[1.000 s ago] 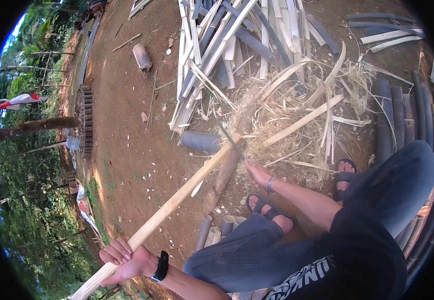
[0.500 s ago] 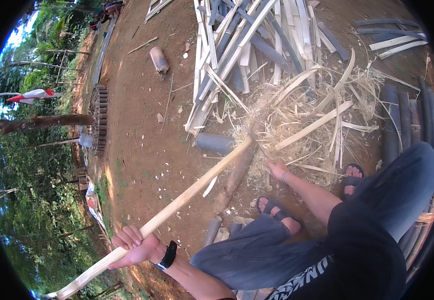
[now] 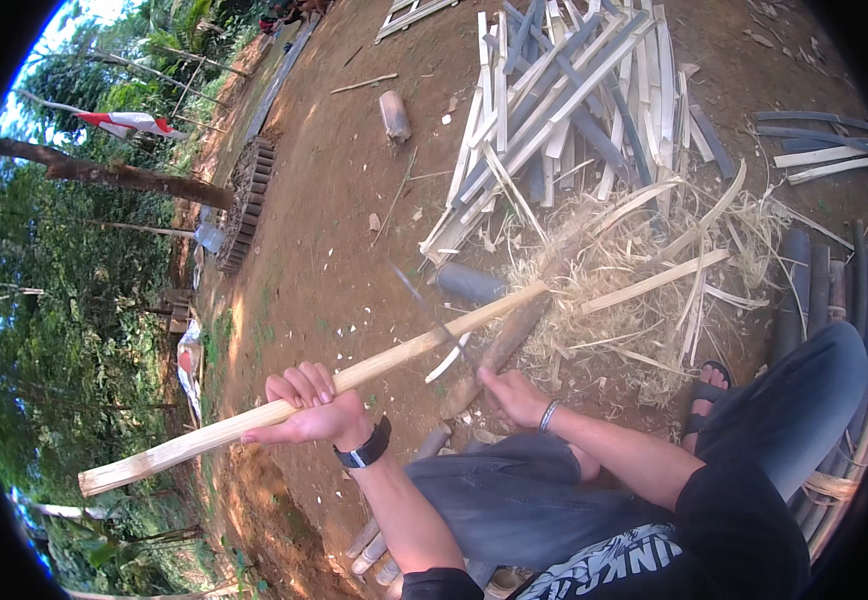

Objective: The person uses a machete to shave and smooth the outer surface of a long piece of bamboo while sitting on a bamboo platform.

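A long pale bamboo strip point(image 3: 414, 352) runs slantwise from the lower left to the shavings, its far end by a brown log point(image 3: 502, 345) on the ground. My left hand point(image 3: 314, 405) is closed round its nearer part, thumb along the underside. In my right hand point(image 3: 516, 398) is a long, thin-bladed knife point(image 3: 424, 303), its blade pointing up and left. The blade crosses the strip; whether it touches is hard to tell, and its handle is hidden in my fist.
Curled shavings point(image 3: 644, 300) cover the ground around the log. Beyond lies a heap of split bamboo point(image 3: 564, 110). A dark bamboo piece point(image 3: 469, 283) sits beside the log, with bamboo poles point(image 3: 819, 285) at the right. Another cut log point(image 3: 394, 117) lies farther off.
My right hand has drawn the knife back toward me, from the strip's far end to nearer its middle. My left hand and the strip have shifted slightly up and right in the view.
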{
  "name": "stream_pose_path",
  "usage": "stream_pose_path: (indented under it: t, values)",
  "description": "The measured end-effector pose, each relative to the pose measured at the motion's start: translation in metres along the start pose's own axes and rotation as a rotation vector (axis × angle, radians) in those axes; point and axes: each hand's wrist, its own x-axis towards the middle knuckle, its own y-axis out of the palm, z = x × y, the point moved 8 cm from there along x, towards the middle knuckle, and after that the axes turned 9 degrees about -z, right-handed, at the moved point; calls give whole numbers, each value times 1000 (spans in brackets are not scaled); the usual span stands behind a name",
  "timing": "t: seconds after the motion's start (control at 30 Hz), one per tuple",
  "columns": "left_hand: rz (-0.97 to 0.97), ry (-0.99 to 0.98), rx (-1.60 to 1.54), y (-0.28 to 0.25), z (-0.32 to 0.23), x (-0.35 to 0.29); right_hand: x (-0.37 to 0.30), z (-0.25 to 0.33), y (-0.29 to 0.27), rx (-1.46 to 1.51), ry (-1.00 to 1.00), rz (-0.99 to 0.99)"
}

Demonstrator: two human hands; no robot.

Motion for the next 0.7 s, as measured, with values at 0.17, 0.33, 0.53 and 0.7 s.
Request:
stream_pose_path:
  t: [0.17,0.33,0.53,0.7]
  values:
    - [11,-15,-22,3,-3,-7,-16,-14,1,41,-33,-7]
    - [20,3,-34,-6,-3,-1,4,-92,-34,394,413,-233]
    - [28,-28,-20,-8,0,-5,-11,-19,5,102,-32,14]
    - [117,-37,-79,-8,0,-4,5,-91,-31,322,363,-141]
